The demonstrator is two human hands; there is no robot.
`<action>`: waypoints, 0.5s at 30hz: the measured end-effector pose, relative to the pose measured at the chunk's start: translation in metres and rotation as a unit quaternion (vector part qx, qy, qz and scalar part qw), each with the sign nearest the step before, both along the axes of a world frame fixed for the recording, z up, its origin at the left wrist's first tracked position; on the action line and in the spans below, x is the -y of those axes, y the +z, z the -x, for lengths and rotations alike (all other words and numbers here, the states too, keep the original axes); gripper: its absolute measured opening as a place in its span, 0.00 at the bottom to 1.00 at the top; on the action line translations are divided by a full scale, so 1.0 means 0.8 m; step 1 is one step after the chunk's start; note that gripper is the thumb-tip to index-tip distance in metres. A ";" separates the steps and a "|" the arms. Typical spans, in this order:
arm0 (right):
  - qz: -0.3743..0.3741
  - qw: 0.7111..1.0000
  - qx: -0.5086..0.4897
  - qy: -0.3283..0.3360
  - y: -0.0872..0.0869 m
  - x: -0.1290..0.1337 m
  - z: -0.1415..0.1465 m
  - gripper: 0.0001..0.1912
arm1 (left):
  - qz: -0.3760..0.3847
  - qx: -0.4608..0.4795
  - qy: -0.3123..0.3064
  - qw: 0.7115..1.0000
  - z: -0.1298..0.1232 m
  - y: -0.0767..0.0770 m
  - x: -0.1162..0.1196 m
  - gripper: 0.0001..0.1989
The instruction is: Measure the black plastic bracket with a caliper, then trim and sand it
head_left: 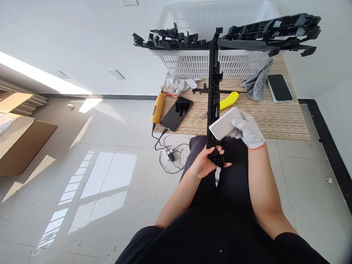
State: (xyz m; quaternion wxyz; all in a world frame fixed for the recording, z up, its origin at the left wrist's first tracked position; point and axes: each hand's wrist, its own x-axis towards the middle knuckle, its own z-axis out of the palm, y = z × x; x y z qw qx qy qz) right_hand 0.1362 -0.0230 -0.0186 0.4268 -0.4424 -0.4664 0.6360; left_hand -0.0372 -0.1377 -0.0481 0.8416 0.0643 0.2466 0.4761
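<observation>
A long black plastic part (213, 91) stretches from my lap up to the rim of the white basket. Bare, my left hand (205, 162) grips its near end, fingers wrapped round it. My right hand (247, 129), in a whitish glove with an orange cuff, holds a white rectangular block (224, 123) whose left edge overlaps the black part; whether they touch is hard to tell. Just beyond the block lies a yellow-handled tool (229, 100), partly hidden behind the black part.
More black parts (170, 41) lie across the white basket (185, 62). The wooden table (288, 121) bears a dark phone (176, 113), a light-cased phone (279, 88), a yellow tool (157, 108), a glove (178, 85) and a grey cloth (257, 82). Cables (170, 156) hang at left; cardboard (27, 143) stands far left.
</observation>
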 end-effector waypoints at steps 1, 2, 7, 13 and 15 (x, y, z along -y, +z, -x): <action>0.002 0.999 -0.001 -0.042 0.000 -0.001 0.004 0.20 | -0.006 -0.011 -0.004 1.000 0.000 -0.001 0.000 0.13; -0.003 0.996 -0.009 -0.091 -0.001 -0.003 0.008 0.20 | -0.013 -0.024 -0.004 1.000 0.000 -0.003 0.000 0.14; 0.000 0.990 -0.011 -0.138 -0.001 -0.010 0.021 0.23 | -0.025 -0.023 -0.003 0.999 0.000 -0.004 0.001 0.16; -0.019 0.978 -0.030 -0.208 0.003 -0.010 0.023 0.22 | -0.013 0.036 -0.005 0.999 0.004 0.000 0.000 0.17; -0.008 0.989 -0.015 -0.147 0.002 -0.011 0.024 0.24 | -0.008 0.036 -0.012 0.999 0.004 -0.001 -0.001 0.17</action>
